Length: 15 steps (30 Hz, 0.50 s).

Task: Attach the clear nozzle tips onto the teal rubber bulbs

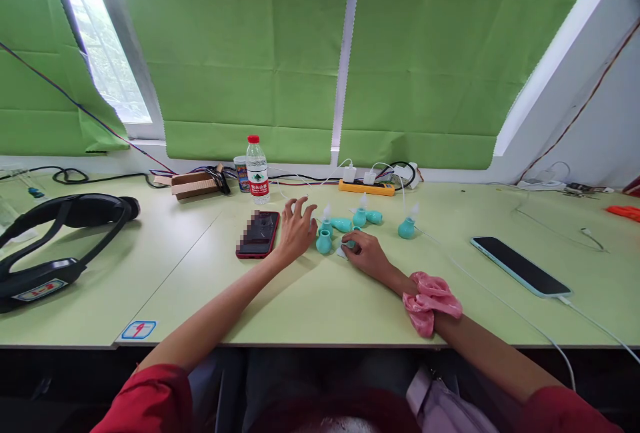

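Observation:
Several small teal squeeze bulbs stand or lie between my hands, some with clear pointed tips. My left hand (296, 226) hovers with fingers apart and curved, holding nothing, just left of an open-topped teal bulb (324, 242) and a tipped bulb (327, 221). My right hand (369, 253) rests low on the table, fingers closed around something mostly hidden, with a bit of teal at the fingertips. A small white flat piece (341, 252) shows beside its thumb. Farther back are another tipped bulb (361, 213) and a teal bulb on its side (374, 217). One more tipped bulb (407, 226) stands to the right.
A red-edged phone (257, 234) lies left of my left hand, with a water bottle (257, 173) and a cup (242, 174) behind. An orange power strip (367, 187) and cables line the wall. Right is a charging phone (520, 266); far left, a black headset (60, 246).

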{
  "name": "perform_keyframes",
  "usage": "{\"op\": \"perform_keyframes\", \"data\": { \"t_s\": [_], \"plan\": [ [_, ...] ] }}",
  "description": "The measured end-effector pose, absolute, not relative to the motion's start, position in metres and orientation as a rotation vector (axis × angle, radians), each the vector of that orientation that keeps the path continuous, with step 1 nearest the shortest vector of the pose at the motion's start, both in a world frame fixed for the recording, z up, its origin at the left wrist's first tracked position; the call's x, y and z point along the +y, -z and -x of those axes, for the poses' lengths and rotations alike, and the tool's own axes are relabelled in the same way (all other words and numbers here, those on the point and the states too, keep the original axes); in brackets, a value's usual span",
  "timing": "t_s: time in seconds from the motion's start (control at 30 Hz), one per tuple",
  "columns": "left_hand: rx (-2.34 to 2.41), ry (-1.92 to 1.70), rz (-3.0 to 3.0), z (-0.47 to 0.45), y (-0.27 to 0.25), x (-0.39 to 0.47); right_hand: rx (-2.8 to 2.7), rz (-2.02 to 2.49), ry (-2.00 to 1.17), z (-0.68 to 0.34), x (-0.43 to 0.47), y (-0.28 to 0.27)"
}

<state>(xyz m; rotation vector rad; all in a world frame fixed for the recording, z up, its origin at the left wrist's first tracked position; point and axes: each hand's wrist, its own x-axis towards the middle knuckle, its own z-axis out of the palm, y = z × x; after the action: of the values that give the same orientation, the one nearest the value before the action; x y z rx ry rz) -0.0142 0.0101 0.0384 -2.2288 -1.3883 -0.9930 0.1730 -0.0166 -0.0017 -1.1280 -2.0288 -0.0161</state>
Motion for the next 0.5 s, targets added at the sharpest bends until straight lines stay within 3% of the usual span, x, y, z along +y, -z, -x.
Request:
{"op": "perform_keyframes", "data": {
  "t_s": [0.5],
  "plan": [
    [-1.235, 1.559, 2.260, 0.018, -0.033, 0.031, -2.034, 1.164, -0.014, -0.173, -0.015, 0.007]
  ]
}}
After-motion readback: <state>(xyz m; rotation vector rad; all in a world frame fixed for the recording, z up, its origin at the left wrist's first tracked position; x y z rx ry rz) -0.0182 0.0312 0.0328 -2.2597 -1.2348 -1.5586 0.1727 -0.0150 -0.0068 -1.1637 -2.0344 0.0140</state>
